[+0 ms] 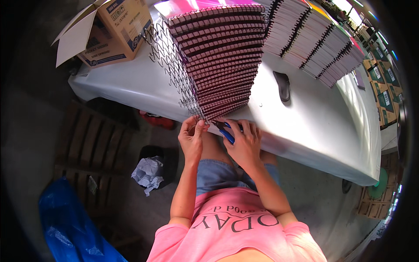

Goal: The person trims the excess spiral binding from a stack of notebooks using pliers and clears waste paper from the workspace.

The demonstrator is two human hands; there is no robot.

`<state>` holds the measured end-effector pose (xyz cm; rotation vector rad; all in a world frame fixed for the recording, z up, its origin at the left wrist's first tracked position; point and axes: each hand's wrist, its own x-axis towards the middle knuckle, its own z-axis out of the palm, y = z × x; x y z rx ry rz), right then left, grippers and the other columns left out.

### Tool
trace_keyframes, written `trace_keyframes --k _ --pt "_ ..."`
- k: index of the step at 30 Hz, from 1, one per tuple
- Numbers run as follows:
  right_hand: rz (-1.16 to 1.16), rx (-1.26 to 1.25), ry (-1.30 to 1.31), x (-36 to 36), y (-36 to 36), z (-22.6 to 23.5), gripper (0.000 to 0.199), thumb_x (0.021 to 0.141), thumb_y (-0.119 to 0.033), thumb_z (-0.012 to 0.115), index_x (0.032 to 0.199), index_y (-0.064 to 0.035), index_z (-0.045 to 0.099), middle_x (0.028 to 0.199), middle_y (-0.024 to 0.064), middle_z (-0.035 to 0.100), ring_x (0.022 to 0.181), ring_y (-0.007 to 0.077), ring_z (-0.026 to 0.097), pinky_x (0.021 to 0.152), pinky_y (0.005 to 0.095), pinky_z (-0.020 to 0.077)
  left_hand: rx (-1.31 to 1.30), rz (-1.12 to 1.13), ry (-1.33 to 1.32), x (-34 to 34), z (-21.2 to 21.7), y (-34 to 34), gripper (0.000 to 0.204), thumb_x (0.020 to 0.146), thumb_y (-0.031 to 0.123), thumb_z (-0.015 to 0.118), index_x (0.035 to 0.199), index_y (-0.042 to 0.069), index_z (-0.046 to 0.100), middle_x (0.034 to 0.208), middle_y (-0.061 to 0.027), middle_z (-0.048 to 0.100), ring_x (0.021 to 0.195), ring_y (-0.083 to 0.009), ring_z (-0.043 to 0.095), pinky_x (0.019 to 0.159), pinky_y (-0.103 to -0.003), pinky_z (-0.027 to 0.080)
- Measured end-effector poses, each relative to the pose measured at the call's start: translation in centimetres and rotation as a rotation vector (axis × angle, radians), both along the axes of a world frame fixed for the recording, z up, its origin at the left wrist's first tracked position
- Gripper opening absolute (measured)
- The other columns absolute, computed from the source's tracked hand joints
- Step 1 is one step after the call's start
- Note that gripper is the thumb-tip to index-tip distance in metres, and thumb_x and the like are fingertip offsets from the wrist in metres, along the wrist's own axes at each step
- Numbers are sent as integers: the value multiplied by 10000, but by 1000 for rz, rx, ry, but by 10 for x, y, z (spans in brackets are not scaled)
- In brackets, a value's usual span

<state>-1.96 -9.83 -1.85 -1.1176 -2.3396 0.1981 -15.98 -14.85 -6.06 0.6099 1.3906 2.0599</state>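
A tall stack of spiral-bound notebooks point(222, 52) stands on the table in front of me, its dark bound edges facing me. Long loose ends of coil wire point(168, 65) stick out from the stack's left side. Low at the stack's near corner, my left hand point(192, 139) is closed in a pinch on the end of a coil wire. My right hand point(245, 142) is wrapped round pliers with blue handles point(228, 134). The pliers' jaws point at the same corner, close to my left fingertips. Fingers partly hide the jaws and the wire tip.
More spiral-bound notebook stacks point(305, 39) stand at the back right. A dark, elongated object point(283, 86) lies on the white-covered table point(305, 124). An open cardboard box point(111, 37) sits at the far left. Below are a bin with crumpled paper point(148, 174) and a wooden pallet point(91, 142).
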Motion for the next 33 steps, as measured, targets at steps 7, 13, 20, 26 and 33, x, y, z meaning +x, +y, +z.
trace_keyframes --k 7,13,20,26,33 --pt "18 -55 -9 -3 -2 7 428 674 -177 716 1092 -174 625 937 48 552 897 270 566 793 419 431 -11 -14 23 -1 0 -1 263 863 152 663 1037 -24 572 925 -78 650 768 -131 626 726 -259 514" --pt "64 -139 92 -7 2 -4 358 703 -187 701 1044 -112 625 927 78 583 844 310 586 763 420 464 21 -20 -9 -3 0 -1 273 852 124 676 1042 -43 576 882 -76 648 765 -127 626 724 -248 514" --pt "62 -121 93 -8 2 3 359 707 -169 683 1055 -113 617 932 82 580 851 306 586 762 413 470 19 -36 -6 -3 0 -1 266 853 118 674 1043 -42 579 877 -72 652 770 -119 621 728 -235 500" --pt "53 -128 48 -4 2 0 428 679 -193 694 1097 -166 608 955 73 557 894 286 569 795 421 453 15 -33 4 -5 -1 -3 277 848 121 679 1046 -44 580 874 -71 651 767 -121 622 727 -234 500" --pt "73 -194 83 -6 4 -6 369 684 -203 692 1036 -123 619 909 105 581 822 317 609 731 427 493 -11 -16 22 -3 0 -2 227 859 112 662 1018 -32 586 884 -67 642 743 -132 622 750 -280 524"
